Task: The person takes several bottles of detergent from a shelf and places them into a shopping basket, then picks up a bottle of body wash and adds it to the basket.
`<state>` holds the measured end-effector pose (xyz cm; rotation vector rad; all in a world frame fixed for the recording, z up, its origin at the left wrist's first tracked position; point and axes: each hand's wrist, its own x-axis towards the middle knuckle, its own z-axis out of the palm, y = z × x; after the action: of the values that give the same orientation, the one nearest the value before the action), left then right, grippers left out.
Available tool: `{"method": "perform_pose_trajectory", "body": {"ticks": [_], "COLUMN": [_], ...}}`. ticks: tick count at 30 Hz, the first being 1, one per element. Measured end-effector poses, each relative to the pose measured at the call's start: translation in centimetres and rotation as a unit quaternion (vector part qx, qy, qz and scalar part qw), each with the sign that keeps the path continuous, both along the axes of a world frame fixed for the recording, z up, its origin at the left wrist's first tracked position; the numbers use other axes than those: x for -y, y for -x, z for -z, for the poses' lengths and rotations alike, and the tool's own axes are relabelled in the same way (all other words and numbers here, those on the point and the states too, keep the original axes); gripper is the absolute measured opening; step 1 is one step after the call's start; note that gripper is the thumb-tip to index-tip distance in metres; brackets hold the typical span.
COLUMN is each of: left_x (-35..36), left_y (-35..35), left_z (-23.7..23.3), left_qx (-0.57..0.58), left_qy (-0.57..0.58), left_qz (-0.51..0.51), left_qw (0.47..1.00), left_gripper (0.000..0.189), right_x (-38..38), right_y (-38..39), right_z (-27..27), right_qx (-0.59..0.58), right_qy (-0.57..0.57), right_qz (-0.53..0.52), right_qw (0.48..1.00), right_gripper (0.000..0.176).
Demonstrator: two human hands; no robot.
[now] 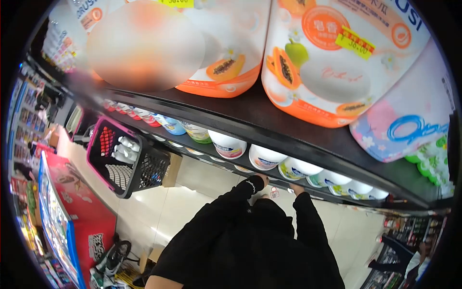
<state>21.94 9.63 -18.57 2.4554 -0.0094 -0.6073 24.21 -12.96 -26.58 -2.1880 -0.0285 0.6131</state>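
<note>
Both my arms, in black sleeves, reach down to a lower shelf edge (276,183). My left hand (263,179) is at that edge, its fingers hidden. Just to the right, my right hand (297,189) is at the same edge, too small and partly covered to show its grip. A small white piece (290,190) lies by its fingertips; I cannot make out what it is. Between the hands is a small tag with red print (275,193). White-topped bottles (263,156) stand in a row on the shelf just above my hands.
Large white-and-orange jugs (337,62) with yellow price labels fill the top shelf (240,113). A black basket with a pink rim (144,168) holding white bottles stands at left, beside a cardboard box (172,171). Farther left is a red display case (91,207). Another person (414,262) is at lower right.
</note>
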Motion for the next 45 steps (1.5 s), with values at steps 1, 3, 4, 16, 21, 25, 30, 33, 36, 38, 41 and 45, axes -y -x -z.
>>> {"method": "perform_pose_trajectory", "body": {"ticks": [1, 3, 4, 16, 21, 25, 30, 33, 36, 38, 41, 45], "left_x": [0.1, 0.4, 0.6, -0.2, -0.9, -1.0, -1.0, -1.6, -2.2, -2.5, -3.4, -3.1], "left_y": [0.0, -0.2, -0.5, -0.3, 0.7, 1.3, 2.4, 3.5, 4.3, 4.2, 4.1, 4.9], "left_z": [0.5, 3.5, 6.8, 4.5, -4.0, -2.3, 1.2, -0.9, 0.8, 0.2, -0.2, 1.7], "left_qx": [0.0, 0.025, 0.072, 0.131, -0.037, -0.074, -0.086, -0.083, -0.082, -0.098, -0.118, -0.137], "left_qy": [-0.001, 0.016, 0.033, -0.026, 0.045, 0.163, 0.233, 0.31, 0.334, 0.298, 0.316, 0.338], "left_qz": [0.003, 0.007, 0.009, 0.112, 0.04, -0.029, 0.01, 0.007, 0.026, 0.035, 0.039, -0.012], "left_qw": [1.0, 1.0, 0.997, 0.985, 0.998, 0.983, 0.968, 0.947, 0.939, 0.949, 0.94, 0.931], "left_gripper": [0.029, 0.03, 0.03, 0.026, 0.028, 0.056, 0.084, 0.095, 0.103, 0.102, 0.102, 0.084], "right_x": [1.5, 4.0, 3.4, -0.7, -0.5, -1.8, -3.0, -3.3, -4.3, -5.2, -5.7, -6.4], "right_y": [-0.2, -1.5, -2.2, -4.1, -1.4, -0.1, 2.1, 3.4, 5.3, 6.3, 7.2, 8.8], "right_z": [3.2, 9.5, 9.1, 4.9, 2.2, -0.2, -6.7, -7.0, -8.5, -8.6, -7.2, -7.3], "right_qx": [0.002, -0.014, -0.014, -0.024, -0.024, -0.026, 0.017, 0.014, -0.07, -0.109, -0.129, -0.137], "right_qy": [-0.004, -0.154, -0.158, -0.071, -0.012, 0.045, -0.022, -0.132, -0.219, -0.306, -0.346, -0.309], "right_qz": [-0.012, 0.014, 0.007, -0.086, -0.114, -0.115, -0.087, -0.032, 0.045, 0.098, 0.125, 0.138], "right_qw": [1.0, 0.988, 0.987, 0.993, 0.993, 0.992, 0.996, 0.991, 0.972, 0.941, 0.921, 0.931], "right_gripper": [0.046, 0.046, 0.046, 0.047, 0.048, 0.048, 0.045, 0.042, 0.042, 0.044, 0.043, 0.04]}}
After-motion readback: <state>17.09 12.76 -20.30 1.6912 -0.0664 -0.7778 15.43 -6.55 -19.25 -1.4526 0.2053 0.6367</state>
